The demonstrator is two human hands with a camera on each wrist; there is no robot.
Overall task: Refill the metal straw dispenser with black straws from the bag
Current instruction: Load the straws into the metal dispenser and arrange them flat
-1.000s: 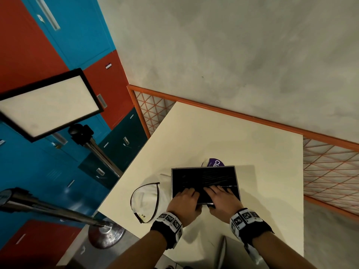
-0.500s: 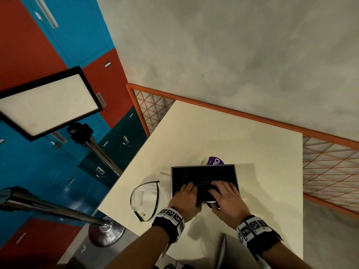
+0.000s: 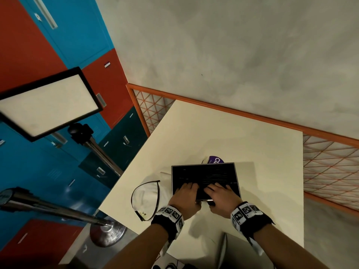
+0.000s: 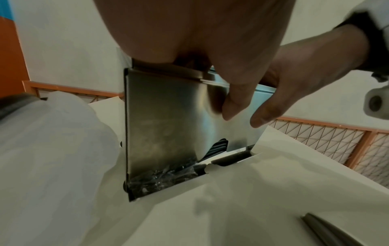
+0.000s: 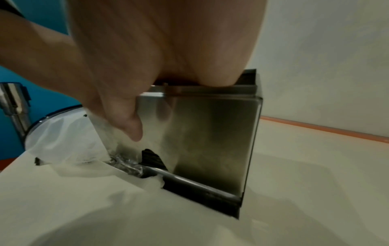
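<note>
The metal straw dispenser (image 3: 206, 171) stands open-topped on the cream table, packed with black straws (image 3: 209, 176). My left hand (image 3: 184, 194) and right hand (image 3: 221, 193) both reach over its near wall, fingers spread flat on the straws. In the left wrist view both thumbs hang down the shiny front face (image 4: 164, 124). Wrapped black straws (image 4: 168, 176) show in the bottom slot. The white plastic bag (image 3: 145, 197), black-rimmed, lies just left of the dispenser; it also appears as the bag (image 5: 63, 133) in the right wrist view.
A purple-labelled item (image 3: 215, 160) sits behind the dispenser. A grey metal piece (image 3: 223, 251) lies at the table's near edge. An orange mesh rail (image 3: 330, 167) borders the table's far and right sides. A stanchion and framed sign (image 3: 46, 101) stand to the left.
My right hand's fingers have shifted slightly over the straws, the wrist swinging out to the right and back. The left hand has barely moved.
</note>
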